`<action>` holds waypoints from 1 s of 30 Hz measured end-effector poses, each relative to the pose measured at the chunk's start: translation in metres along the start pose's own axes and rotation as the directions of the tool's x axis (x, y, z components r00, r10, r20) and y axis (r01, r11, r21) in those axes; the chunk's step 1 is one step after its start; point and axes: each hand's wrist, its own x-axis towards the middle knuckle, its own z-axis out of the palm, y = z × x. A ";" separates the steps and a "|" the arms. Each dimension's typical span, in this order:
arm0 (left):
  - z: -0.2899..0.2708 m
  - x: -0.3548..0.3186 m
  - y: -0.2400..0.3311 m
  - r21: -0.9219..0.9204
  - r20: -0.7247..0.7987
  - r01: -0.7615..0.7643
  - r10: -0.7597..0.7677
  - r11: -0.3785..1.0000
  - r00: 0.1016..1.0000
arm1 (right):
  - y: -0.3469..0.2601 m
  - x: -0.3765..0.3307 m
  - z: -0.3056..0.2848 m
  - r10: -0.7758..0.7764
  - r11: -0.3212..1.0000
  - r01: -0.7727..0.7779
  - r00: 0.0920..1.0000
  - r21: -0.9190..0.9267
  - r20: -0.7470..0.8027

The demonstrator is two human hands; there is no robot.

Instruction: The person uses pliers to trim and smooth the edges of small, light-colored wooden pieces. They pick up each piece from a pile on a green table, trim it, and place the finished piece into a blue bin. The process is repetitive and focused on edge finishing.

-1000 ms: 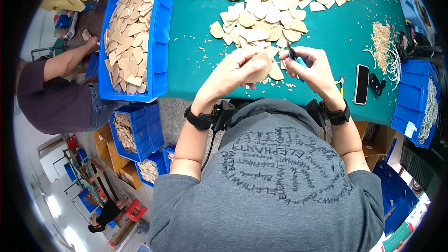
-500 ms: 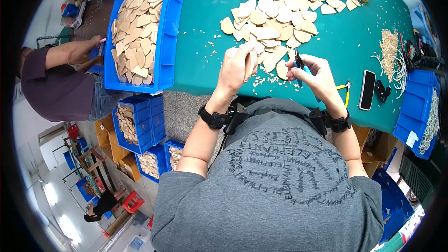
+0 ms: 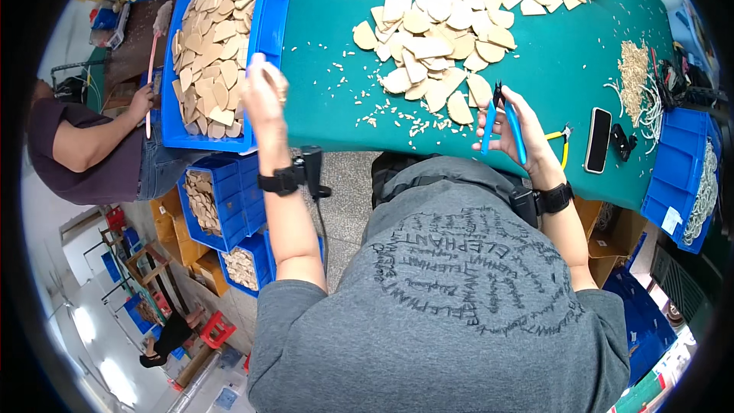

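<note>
My left hand (image 3: 266,99) is raised over the right rim of a blue bin (image 3: 269,23) filled with flat tan wooden pieces (image 3: 208,69). A pale wooden piece (image 3: 258,66) seems pinched at its fingertips. My right hand (image 3: 529,141) holds small blue-handled cutters (image 3: 498,121) upright, just in front of a loose heap of the same wooden pieces (image 3: 443,38) on the green table (image 3: 550,61). Small pale chips (image 3: 382,111) lie scattered near the table's front edge.
A black phone (image 3: 597,139), yellow-handled pliers (image 3: 564,144) and a pile of thin trimmings (image 3: 633,69) lie at the right. Blue crates (image 3: 677,176) stand at the far right and under the table (image 3: 222,199). Another person (image 3: 92,149) sits at the left.
My left hand has swung left from the heap to the blue bin's rim. My right hand with the cutters has drawn back slightly from the heap. The view has shifted.
</note>
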 end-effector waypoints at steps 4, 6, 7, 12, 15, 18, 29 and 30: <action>-0.085 0.073 -0.026 0.764 -0.287 -0.117 0.496 0.635 0.820 | 0.012 -0.009 -0.021 -0.003 0.999 0.004 0.999 0.045 -0.033; -0.067 0.072 -0.031 0.995 -0.033 -0.058 0.817 0.081 0.576 | 0.014 -0.016 -0.023 -0.029 0.997 0.034 0.997 0.073 -0.066; -0.027 0.052 -0.024 0.948 -0.061 -0.154 0.634 0.279 0.771 | 0.016 -0.017 -0.026 -0.068 0.995 0.075 0.993 0.070 -0.094; 0.137 -0.064 -0.091 0.570 0.671 -0.681 0.217 0.460 0.709 | 0.023 -0.019 -0.034 -0.195 0.981 0.194 0.962 -0.028 -0.190; 0.176 -0.107 -0.127 0.563 0.733 -0.770 0.248 0.301 0.633 | 0.020 -0.026 -0.026 -0.243 0.970 0.238 0.935 -0.051 -0.258; 0.185 -0.115 -0.138 0.612 0.729 -0.718 0.118 0.331 0.675 | 0.023 -0.029 -0.031 -0.289 0.957 0.277 0.913 -0.083 -0.289; 0.168 -0.095 -0.090 -0.051 0.737 0.320 -0.181 0.946 0.651 | 0.012 -0.019 -0.021 -0.474 0.705 0.348 0.880 -0.618 -0.045; 0.161 -0.090 -0.073 -0.113 0.771 0.566 -0.287 0.817 0.568 | 0.011 -0.017 -0.021 -0.469 0.710 0.344 0.882 -0.614 -0.049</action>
